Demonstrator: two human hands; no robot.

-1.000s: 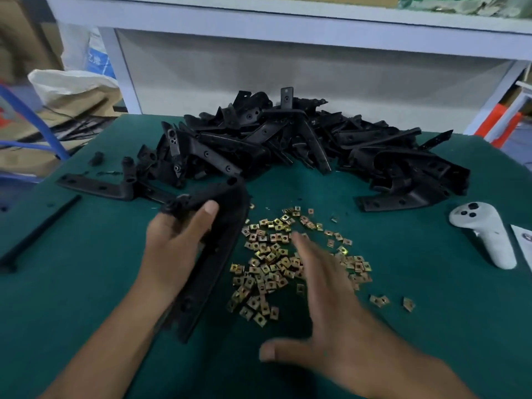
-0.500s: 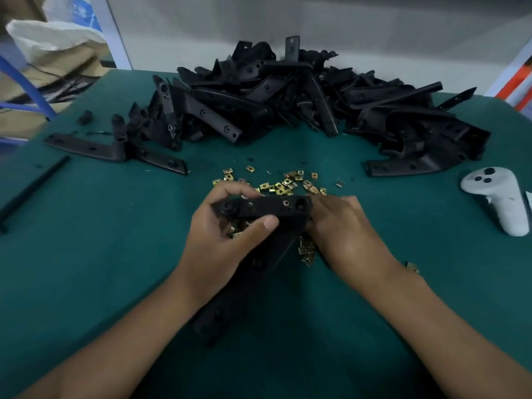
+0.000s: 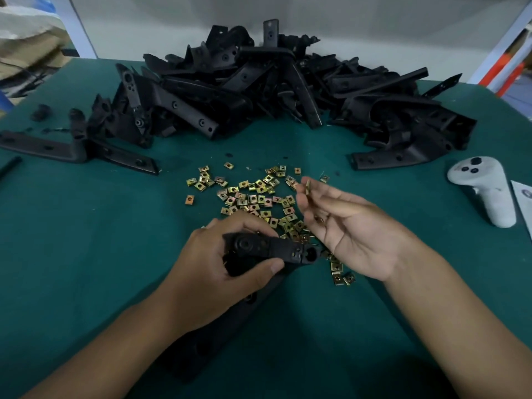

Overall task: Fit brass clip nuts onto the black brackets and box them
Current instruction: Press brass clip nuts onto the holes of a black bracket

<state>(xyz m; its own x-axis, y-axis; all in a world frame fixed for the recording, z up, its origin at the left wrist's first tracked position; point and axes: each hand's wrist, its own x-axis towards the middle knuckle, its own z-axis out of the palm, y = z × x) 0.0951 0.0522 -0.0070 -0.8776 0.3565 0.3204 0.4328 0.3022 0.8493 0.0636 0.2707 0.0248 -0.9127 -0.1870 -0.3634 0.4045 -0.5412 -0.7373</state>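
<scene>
My left hand grips a long black bracket near its upper end, its holed tip pointing right and its long arm running down under my wrist. My right hand is palm up just to the right of it, pinching one brass clip nut between fingertips; another nut rests in the palm. Several loose brass clip nuts are scattered on the green table in front of both hands. A big heap of black brackets fills the back of the table.
A white handheld controller lies at the right, next to a sheet of paper at the edge. One L-shaped bracket lies apart at the left. A thin black rod lies at the far left edge. Sacks and shelving stand behind the table.
My right hand lifted off the nut pile and turned palm up with a nut in its fingertips. The left hand kept the bracket over the near side of the nuts. The view tilted down.
</scene>
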